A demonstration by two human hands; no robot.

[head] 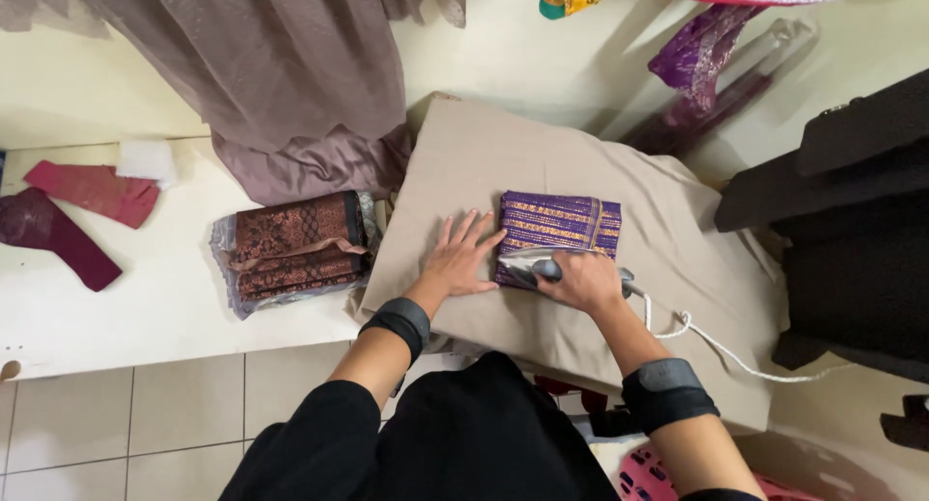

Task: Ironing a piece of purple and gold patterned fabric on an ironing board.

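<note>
Head view: person stands at a beige padded ironing board (464, 162) that runs diagonally across the frame. Folded purple cloth with gold stripes (559, 222) lies flat near the middle of the board. Left hand (460, 257) is spread, palm down on the board cover, fingertips touching the cloth's left edge. Right hand (582, 280) is curled tight round the handle of a silver iron (527, 267), which sits on the near edge of the purple cloth. White cord (721, 351) trails from the iron off to the right, over the board edge. Dark bands on both forearms.

Left of the board, on the white table (145, 298): stack of brown patterned fabric in clear plastic (295, 249), just beside the board; red cloth pieces (73, 215) well apart, further left. Mauve fabric (290, 75) hangs down behind the stack. Black garment (852, 230) at the right side. More purple fabric (702, 56) at the top right.
</note>
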